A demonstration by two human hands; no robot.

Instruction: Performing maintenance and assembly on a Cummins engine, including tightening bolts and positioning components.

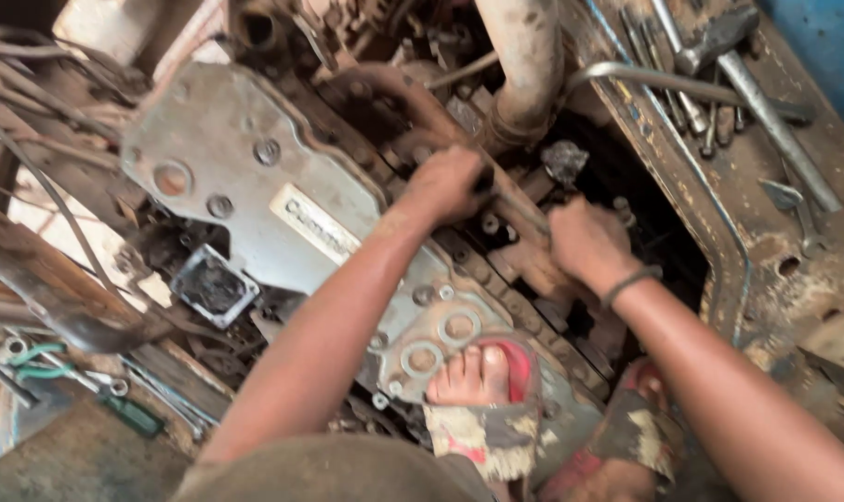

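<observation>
I'm looking down on the engine (pixel 255 177). My left hand (pixel 448 183) is gripping a rusty bar (pixel 515 218) lying across the engine's right side, fingers curled tight around it. My right hand (pixel 585 244) is clenching the same bar lower down. My sandalled foot (pixel 482 376) is pressing on the cover's lower end. Tools (pixel 738 74) are lying on the ledge to the right.
</observation>
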